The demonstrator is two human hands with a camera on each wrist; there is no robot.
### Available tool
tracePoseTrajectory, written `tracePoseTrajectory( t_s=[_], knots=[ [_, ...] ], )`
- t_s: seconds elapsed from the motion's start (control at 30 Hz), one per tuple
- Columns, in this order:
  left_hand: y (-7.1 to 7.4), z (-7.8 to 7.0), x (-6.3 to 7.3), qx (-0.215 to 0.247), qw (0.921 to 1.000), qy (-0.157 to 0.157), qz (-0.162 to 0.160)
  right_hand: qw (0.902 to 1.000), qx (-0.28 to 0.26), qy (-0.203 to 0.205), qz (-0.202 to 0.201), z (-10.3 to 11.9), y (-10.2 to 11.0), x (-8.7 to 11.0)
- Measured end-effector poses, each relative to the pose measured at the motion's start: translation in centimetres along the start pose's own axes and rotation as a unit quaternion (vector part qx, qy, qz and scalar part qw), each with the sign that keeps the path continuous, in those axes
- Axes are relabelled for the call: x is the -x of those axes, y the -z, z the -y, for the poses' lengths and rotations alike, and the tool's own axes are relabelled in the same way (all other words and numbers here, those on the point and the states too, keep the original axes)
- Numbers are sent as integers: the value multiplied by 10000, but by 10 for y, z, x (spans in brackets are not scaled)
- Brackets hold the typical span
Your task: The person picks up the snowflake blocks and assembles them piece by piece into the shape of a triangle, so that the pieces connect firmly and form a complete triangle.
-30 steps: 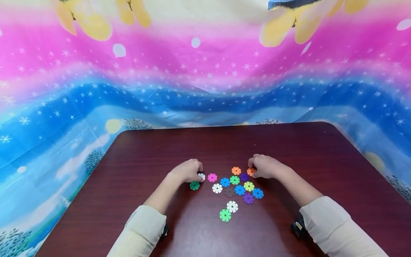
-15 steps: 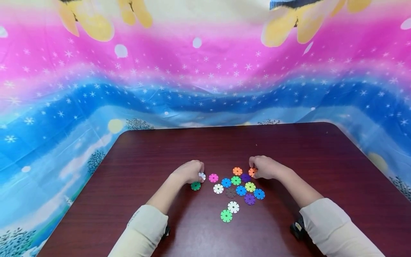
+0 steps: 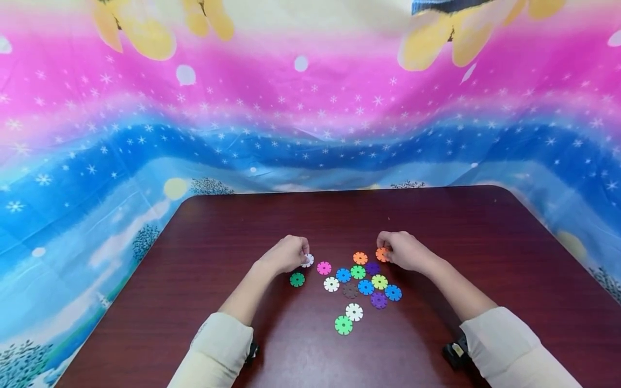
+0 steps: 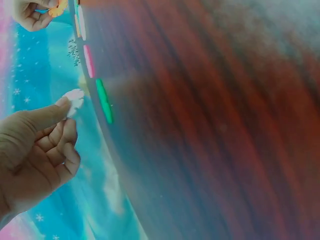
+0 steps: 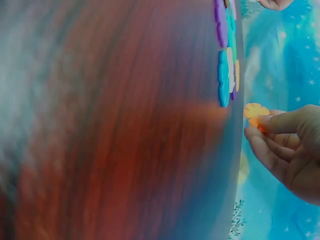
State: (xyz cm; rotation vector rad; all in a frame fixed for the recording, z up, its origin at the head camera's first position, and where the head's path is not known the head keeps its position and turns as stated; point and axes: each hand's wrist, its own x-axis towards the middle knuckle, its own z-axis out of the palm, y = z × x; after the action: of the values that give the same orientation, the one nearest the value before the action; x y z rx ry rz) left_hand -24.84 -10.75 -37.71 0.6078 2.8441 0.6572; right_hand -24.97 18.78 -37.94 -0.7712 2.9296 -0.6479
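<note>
My left hand (image 3: 286,254) pinches a white notched disc (image 4: 75,102) between thumb and fingers, lifted off the tabletop in the left wrist view. A dark green disc (image 3: 297,279) lies just below that hand, and a pink disc (image 3: 324,268) to its right. On the other side my right hand (image 3: 406,251) pinches an orange notched disc (image 5: 256,116) by its edge, raised above the table in the right wrist view. A second orange disc (image 3: 360,258) and a dark purple disc (image 3: 372,268) lie to the left of this hand.
Several more notched discs lie flat in a loose cluster, among them a yellow disc (image 3: 380,282), a blue disc (image 3: 393,292) and a brown disc (image 3: 350,290). Nearer sit a white disc (image 3: 354,312) and a light green disc (image 3: 343,325). A printed cloth (image 3: 301,129) hangs behind the dark table (image 3: 233,226).
Both hands have risen slightly, lifting the white disc and the orange disc off the table. The other discs keep their places; the head view has shifted a little.
</note>
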Motion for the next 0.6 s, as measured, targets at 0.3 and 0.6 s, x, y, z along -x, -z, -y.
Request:
tracePoseTrajectory(
  t_s=[0.3,0.6],
  knots=[
    [5,-19,9,25,9973,-367,-636,9898,-629,-462,-1195,20,-4,2],
    [10,-43,20,-233,9886,-896,-1187,9721,-1590,-485,-1652,46,-9,6]
  ],
)
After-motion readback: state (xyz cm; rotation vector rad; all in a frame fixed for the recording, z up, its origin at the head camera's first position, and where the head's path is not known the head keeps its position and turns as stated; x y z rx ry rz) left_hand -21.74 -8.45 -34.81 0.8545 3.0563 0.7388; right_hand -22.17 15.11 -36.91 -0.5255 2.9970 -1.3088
